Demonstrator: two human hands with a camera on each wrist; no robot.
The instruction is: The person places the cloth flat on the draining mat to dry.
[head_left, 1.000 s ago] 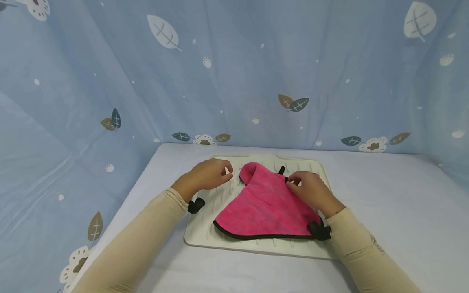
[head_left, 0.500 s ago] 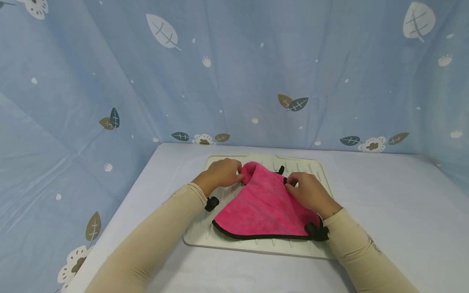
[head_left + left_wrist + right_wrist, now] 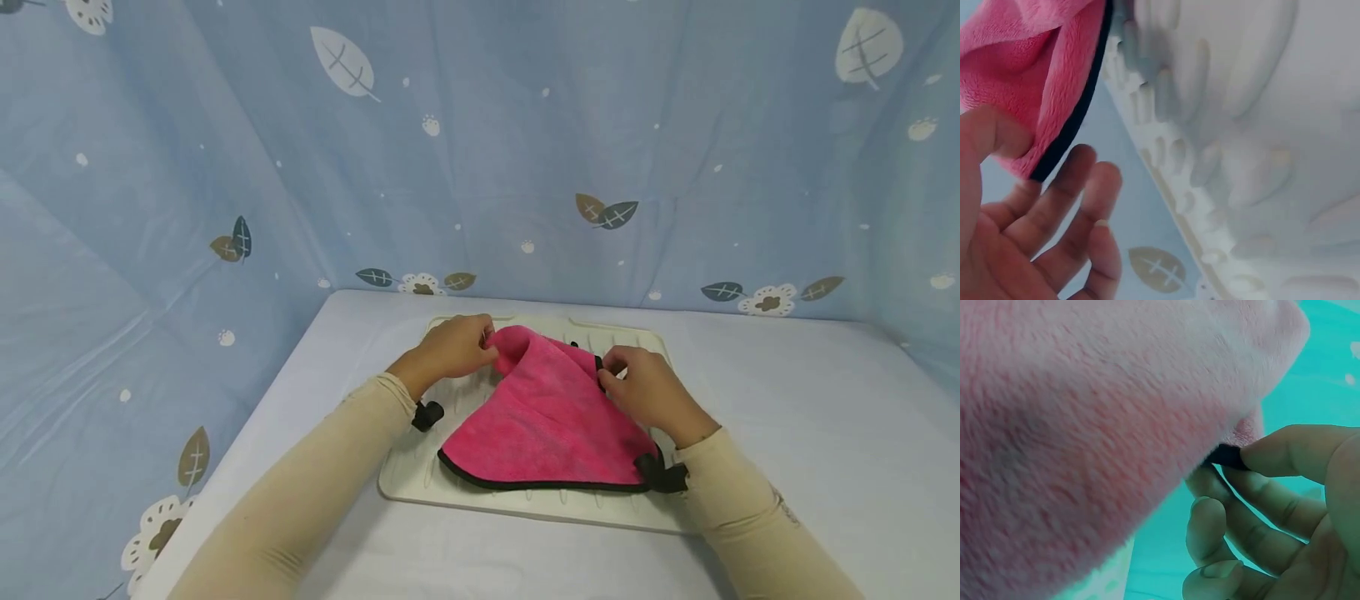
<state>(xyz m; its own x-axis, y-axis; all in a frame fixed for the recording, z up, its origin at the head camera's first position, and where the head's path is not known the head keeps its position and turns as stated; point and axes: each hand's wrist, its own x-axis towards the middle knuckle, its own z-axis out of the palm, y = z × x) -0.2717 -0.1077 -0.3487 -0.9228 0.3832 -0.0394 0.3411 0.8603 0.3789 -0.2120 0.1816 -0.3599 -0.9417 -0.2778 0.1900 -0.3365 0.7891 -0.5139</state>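
Observation:
A pink fleece cloth (image 3: 551,417) with a black bound edge lies partly folded and bunched on a cream ribbed mat (image 3: 420,467). My left hand (image 3: 453,346) pinches its far-left corner between thumb and index finger; in the left wrist view the other fingers of that hand (image 3: 1054,219) stay spread below the corner. At the cloth's right side, my right hand (image 3: 648,383) pinches the black edging (image 3: 1229,456) between thumb and fingertips, and its other fingers are loosely bent. The cloth's underside is mostly hidden.
The mat stands on a white-covered table (image 3: 787,433). Blue curtains (image 3: 480,150) with leaf and flower prints hang behind and to the left. Black wrist-worn devices (image 3: 429,415) sit at both wrists.
My left hand has moved right to the cloth and taken its far-left corner. My right hand has raised the right edge slightly and shifted it right; the black piece behind is now mostly covered.

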